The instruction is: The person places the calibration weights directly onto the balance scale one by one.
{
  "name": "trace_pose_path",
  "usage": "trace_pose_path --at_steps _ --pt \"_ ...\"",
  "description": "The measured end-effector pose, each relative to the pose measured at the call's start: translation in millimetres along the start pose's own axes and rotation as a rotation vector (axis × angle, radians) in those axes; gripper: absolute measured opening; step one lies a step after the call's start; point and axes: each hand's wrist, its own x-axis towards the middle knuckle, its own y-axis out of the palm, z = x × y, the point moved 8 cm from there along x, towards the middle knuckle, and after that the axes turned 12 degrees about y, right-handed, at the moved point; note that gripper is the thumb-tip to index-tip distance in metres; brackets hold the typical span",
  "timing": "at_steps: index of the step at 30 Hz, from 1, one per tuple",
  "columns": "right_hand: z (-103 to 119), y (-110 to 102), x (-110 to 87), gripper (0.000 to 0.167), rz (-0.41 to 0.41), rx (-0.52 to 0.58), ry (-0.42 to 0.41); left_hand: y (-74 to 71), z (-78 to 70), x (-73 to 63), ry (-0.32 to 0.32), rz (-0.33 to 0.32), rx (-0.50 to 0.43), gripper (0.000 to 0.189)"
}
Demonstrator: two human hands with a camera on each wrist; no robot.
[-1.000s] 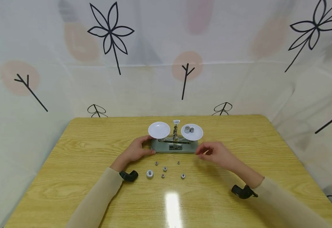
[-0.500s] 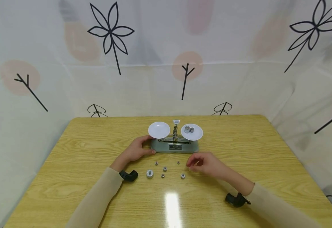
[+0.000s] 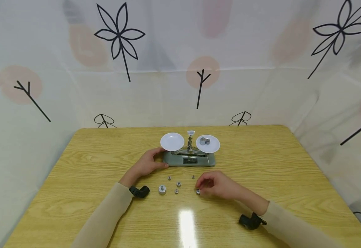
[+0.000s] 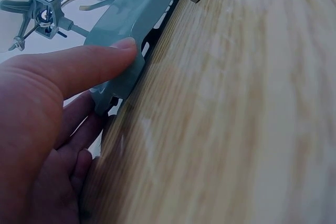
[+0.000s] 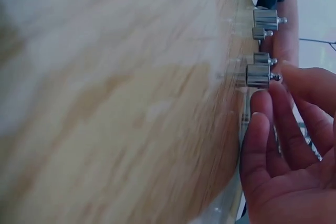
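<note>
A balance scale [image 3: 189,159] with a grey-green base and two white pans stands at the back of the table. My left hand [image 3: 146,163] grips its left end, the thumb [image 4: 100,64] on the front of the base and fingers behind. Two metal weights [image 3: 204,141] sit on the scale's right pan. Loosely curled, my right hand [image 3: 219,185] is at the rightmost loose weight [image 3: 198,192]. In the right wrist view the thumb and a finger lie close to the knob of that weight [image 5: 258,76]; whether they touch it is unclear.
Several more weights stand in front of the scale, among them a large one [image 3: 162,189], a middle one [image 3: 178,184] and a small one [image 3: 193,177]. The wooden table [image 3: 106,144] ends at a patterned cloth [image 3: 155,96] behind.
My right hand has moved left and toward me, from beside the scale's right end to the rightmost loose weight. My left hand has stayed on the scale's base.
</note>
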Motion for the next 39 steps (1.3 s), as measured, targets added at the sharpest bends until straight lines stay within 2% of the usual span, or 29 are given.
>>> trace_pose_path --at_steps 6,10,17,24,39 --pt "0.0 2.5 1.3 0.017 0.009 -0.034 -0.062 -0.6 -0.1 -0.3 -0.003 0.000 -0.004 0.063" --pt "0.2 4.5 2.3 0.016 0.006 -0.078 -0.074 -0.6 0.0 -0.5 -0.011 -0.001 -0.007 0.063" --pt "0.1 6.7 3.4 0.012 0.001 -0.132 -0.062 -0.3 0.4 0.9 -0.015 0.003 -0.002 0.064" --pt "1.1 6.9 2.3 0.011 0.001 -0.132 -0.071 -0.6 1.6 0.5 -0.018 0.002 -0.006 0.062" --pt "-2.8 7.2 1.8 0.013 0.006 -0.112 -0.025 0.3 2.3 -0.5 -0.023 0.006 0.000 0.063"
